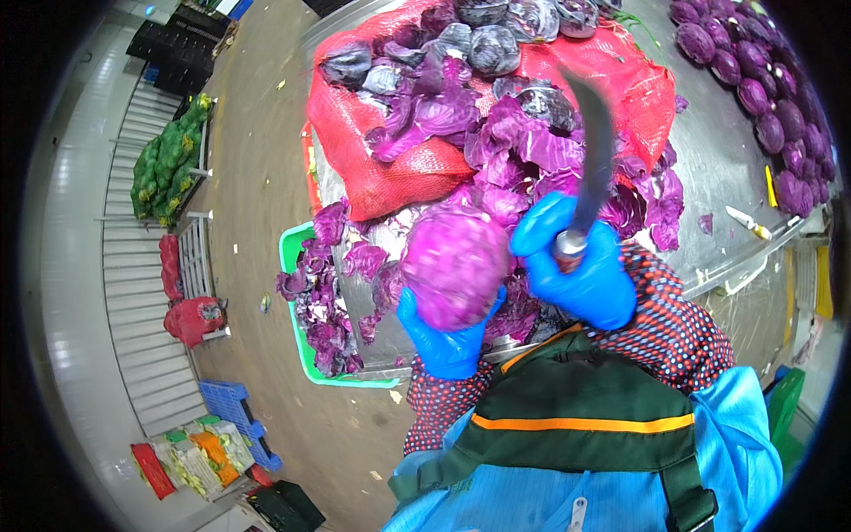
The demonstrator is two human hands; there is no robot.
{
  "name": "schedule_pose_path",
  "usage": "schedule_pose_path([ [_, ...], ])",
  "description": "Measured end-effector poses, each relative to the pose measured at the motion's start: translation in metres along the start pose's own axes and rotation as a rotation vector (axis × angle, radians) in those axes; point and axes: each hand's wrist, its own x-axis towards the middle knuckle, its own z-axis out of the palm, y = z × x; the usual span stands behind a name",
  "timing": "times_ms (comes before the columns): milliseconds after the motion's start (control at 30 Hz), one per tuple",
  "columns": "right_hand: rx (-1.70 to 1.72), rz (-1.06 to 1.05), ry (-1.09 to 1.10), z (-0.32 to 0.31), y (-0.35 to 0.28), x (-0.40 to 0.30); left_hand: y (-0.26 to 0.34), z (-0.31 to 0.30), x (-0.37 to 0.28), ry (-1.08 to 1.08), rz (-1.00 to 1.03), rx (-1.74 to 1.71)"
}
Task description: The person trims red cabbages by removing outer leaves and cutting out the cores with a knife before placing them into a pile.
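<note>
My left hand (447,342), in a blue glove, holds a peeled red cabbage (455,267) from below over the metal table. In my right hand (585,272), also gloved in blue, is a knife with a broad curved blade (594,146). The blade points up and away from me, slightly blurred, and the glove covers most of the handle. Loose purple cabbage leaves (512,143) lie heaped beyond and under both hands. Past them, a red mesh sack (405,176) is spread out, with several dark, untrimmed red cabbages (494,50) on it.
Trimmed red cabbages (771,96) are piled at the table's far right. A small white-bladed knife (748,221) lies near the metal table's right edge (725,263). At the left edge, a green crate (309,359) holds leaf scraps. Crates and a blue pallet (233,409) stand on the floor at left.
</note>
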Motion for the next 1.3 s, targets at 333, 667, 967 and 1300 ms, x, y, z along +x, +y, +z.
schedule_pose_path([
  [333,-0.486,0.021,-0.278,0.005,0.014,0.022,0.004,-0.011,0.007,-0.119,0.335,0.380],
  [667,0.188,0.145,-0.141,-0.012,0.011,0.003,-0.012,-0.013,0.013,-0.084,-0.066,-0.092],
  [967,-0.521,0.365,0.089,-0.116,0.030,0.016,0.002,0.003,0.005,-0.248,-0.222,-0.256],
  [1300,0.094,0.283,-0.592,-0.043,-0.034,-0.011,0.013,0.027,0.015,-0.118,0.187,0.085],
])
